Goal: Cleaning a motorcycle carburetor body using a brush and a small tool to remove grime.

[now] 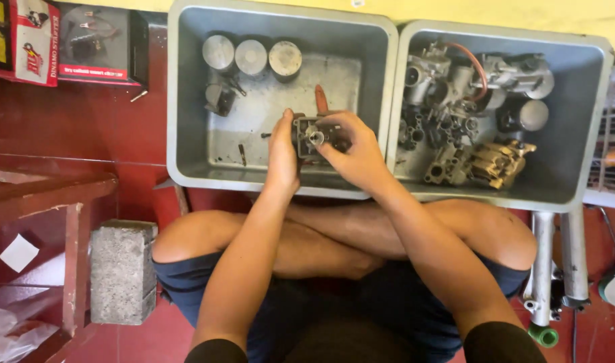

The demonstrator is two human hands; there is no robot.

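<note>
Here, both hands close on a small dark metal carburetor body (315, 136), held just above the left grey plastic tub (186, 101), over its near half. The left hand (282, 153) cups the part's side with fingers curled shut around it; the right hand (353, 149) grips it from the other side, thumb and forefinger pinched near a pale round bore on its face. Handled well, the part would want a steady grip from the left hand while the right works only with its fingertips, and it seems wise to keep it over the tub so that any small piece drops inside. A red-handled tool (320, 99) lies just behind the hands on the tub's scuffed, oily floor. Farther back stand three dull silver pistons (252, 56) in a row, smooth and cylindrical. The right tub (590, 134) holds a tangle of cast carburetors (469, 81), grey and brassy, rough-edged. A coarse concrete block (121, 269) sits on the red floor (139, 128) beside the person's crossed legs.
</note>
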